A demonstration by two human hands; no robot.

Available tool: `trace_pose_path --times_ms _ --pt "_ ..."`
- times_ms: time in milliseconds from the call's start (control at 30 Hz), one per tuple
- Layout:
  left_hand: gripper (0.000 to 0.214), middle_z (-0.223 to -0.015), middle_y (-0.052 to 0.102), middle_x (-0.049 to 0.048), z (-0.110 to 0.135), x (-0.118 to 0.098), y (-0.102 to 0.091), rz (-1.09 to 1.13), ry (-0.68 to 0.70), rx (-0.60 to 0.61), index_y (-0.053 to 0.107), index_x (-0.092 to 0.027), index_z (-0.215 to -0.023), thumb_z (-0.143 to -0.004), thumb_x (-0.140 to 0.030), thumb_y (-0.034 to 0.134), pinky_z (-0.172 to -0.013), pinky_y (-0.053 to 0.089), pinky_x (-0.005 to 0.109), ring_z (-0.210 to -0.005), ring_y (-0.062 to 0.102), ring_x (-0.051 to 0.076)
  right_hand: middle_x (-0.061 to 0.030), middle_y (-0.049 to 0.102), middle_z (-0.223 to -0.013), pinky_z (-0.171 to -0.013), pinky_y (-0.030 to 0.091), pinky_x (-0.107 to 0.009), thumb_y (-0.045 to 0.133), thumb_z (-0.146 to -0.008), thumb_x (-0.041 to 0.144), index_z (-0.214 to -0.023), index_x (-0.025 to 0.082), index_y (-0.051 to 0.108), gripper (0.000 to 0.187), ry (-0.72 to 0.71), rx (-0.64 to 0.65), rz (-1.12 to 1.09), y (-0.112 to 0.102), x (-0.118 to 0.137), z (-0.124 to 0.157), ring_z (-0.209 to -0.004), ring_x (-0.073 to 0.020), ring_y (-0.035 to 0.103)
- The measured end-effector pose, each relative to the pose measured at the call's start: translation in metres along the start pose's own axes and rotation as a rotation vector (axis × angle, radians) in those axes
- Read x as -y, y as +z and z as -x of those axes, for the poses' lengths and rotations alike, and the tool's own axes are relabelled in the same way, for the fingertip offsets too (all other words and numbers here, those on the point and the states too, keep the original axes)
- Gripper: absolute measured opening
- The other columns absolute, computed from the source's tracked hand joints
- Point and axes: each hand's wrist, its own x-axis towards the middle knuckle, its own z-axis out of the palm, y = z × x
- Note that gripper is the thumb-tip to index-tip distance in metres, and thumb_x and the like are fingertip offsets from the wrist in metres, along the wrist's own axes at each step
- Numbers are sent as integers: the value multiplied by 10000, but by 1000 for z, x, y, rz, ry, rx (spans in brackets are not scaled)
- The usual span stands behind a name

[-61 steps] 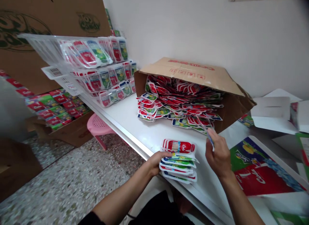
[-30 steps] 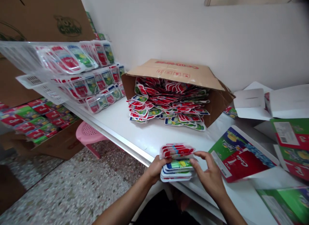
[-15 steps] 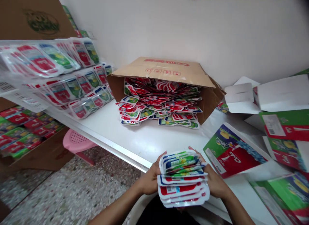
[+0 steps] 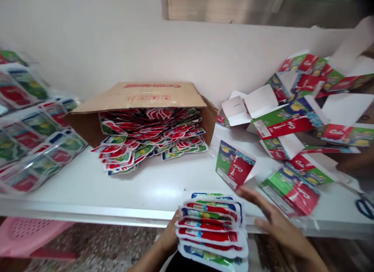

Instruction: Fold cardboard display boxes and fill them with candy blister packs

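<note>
My left hand (image 4: 168,237) grips a fanned stack of red, green and blue blister packets (image 4: 212,225) from its left side, at the near edge of the white table (image 4: 146,186). My right hand (image 4: 273,221) is off the stack, blurred, with its fingers spread, just to the stack's right. It hovers near a folded green-and-red carton (image 4: 235,166) standing on the table. A brown cardboard box (image 4: 140,96) lies on its side behind, with several more packets (image 4: 146,143) spilling out of it.
Clear trays of packets (image 4: 32,135) are stacked at the left. Several flattened and half-folded cartons (image 4: 304,120) crowd the right side of the table. Scissors (image 4: 365,207) lie at the far right edge. A pink stool (image 4: 29,233) stands below on the left.
The view has swung right. Both hands lifted the stack off the table; now my right hand has let go and moved right toward the cartons, while the left keeps the stack.
</note>
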Motion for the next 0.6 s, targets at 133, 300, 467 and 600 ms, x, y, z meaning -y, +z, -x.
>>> trace_pose_path --times_ms 133,300,467,600 --pt "330 -816 745 43 1 -2 17 181 -112 -4 755 -256 -793 -529 -451 794 -894 482 405 -995 637 332 -145 301 -1479 -1072 279 -544 481 -858 360 -1420 189 315 610 25 -548 474 -30 -38 -20 -1359 -327 271" --pt "281 -686 732 31 10 -16 30 288 -77 -12 743 -248 -649 -487 -466 811 -856 497 387 -925 667 313 -184 496 -1280 -897 430 -508 456 -871 272 -1176 162 579 347 -9 -467 906 -3 -38 -55 -1123 -336 491" --pt "244 -639 720 19 22 -27 28 257 -78 -57 736 -234 -652 -520 -424 813 -832 508 371 -850 684 279 -162 585 -1118 -797 469 -456 475 -878 281 -981 216 663 224 -53 -390 846 37 0 -53 -981 -308 560" --pt "260 -612 709 13 26 -25 28 268 -107 -83 729 -225 -663 -511 -416 818 -825 512 374 -823 686 277 -119 605 -1158 -847 479 -428 490 -863 304 -1068 231 659 275 -94 -291 570 35 16 -44 -1040 -285 564"
